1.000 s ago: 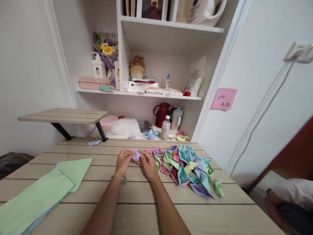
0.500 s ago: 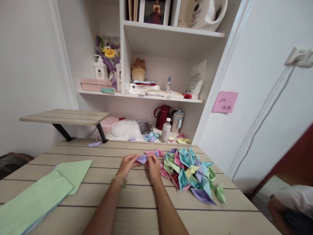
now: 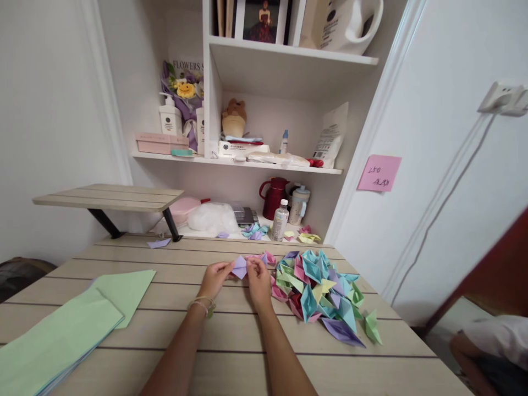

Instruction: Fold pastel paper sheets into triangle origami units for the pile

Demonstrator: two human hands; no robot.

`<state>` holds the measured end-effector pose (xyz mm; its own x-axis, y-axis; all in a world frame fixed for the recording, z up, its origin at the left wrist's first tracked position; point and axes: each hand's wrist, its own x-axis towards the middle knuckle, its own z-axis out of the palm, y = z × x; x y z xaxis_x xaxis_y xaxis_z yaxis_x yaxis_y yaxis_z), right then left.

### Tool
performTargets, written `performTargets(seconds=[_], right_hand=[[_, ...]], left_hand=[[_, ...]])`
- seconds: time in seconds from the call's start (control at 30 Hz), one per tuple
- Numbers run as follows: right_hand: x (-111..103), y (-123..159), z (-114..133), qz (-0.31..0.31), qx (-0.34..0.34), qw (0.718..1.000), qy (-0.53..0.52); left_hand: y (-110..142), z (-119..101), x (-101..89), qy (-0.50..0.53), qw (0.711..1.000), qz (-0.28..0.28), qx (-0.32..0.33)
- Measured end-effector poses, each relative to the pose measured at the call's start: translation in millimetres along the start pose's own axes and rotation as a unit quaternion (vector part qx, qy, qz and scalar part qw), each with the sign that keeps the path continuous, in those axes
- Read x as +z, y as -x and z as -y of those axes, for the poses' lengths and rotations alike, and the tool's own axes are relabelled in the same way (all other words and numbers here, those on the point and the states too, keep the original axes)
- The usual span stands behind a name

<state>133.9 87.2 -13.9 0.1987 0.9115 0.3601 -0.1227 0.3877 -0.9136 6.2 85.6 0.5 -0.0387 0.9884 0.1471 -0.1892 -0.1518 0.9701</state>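
Note:
A small folded piece of purple paper is held between my two hands above the wooden table. My left hand pinches its left end, and a bracelet circles that wrist. My right hand grips the opposite end with closed fingers. The paper now looks like a diamond, with a crease near its middle. Just behind my right hand lie pink and purple folded papers, partly covered by it. To the right is a heap of folded paper boats in blue, green, pink, yellow and purple.
Green paper sheets are stacked at the left. A small raised wooden shelf stands at the back left. Behind the table are a bottle, a red jug and a plastic bag. A person's arm shows at the lower right.
The purple paper between my fingers has gone from a flat, narrow shape to a taller diamond. Both hands stay nearly in place.

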Motion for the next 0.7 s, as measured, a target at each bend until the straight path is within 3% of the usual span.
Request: performTargets(seconds=[0.2, 0.43, 0.57, 0.7], right_hand=[[1.5, -0.4, -5.3, 0.009, 0.003, 1.0, -0.027], [0.3, -2.3, -5.5, -0.017, 0.016, 0.998, -0.062], [1.3, -2.5, -4.3, 0.01, 0.048, 0.993, -0.104], [1.3, -2.4, -7.1, 0.031, 0.068, 0.991, -0.107]], left_hand=[[-1.8, 1.5, -3.7, 0.039, 0.999, -0.031, -0.001], [-0.3, 2.7, -2.8, 0.031, 0.998, 0.015, -0.044], [-1.2, 5.1, -2.4, 0.013, 0.998, 0.024, -0.063], [-2.3, 7.0, -2.6, 0.0, 0.999, 0.01, -0.041]])
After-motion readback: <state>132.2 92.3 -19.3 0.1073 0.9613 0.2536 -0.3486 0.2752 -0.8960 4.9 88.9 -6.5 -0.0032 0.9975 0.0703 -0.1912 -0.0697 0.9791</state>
